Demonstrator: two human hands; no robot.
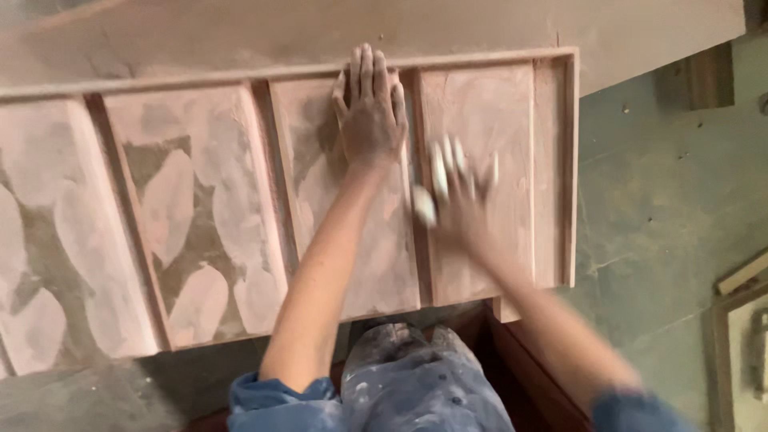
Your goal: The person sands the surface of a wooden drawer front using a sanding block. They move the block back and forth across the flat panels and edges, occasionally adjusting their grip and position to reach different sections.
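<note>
Head view: left hand (370, 112) lies flat, grip open, fingers spread on a dusty wooden panel (208, 208) divided by raised ribs. Just right of it, the blurred right hand (460, 192) presses a pale object on the same panel; its grip cannot be judged.

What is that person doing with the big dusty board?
A person leans over a long wooden panel divided into recessed sections by raised strips. The left hand lies flat, fingers spread, pressing one section. The right hand is a blur over the next section, its fingers pale with dust; whether it holds anything is unclear. Dusty smears cover the panel, which sits above a green floor.
</note>
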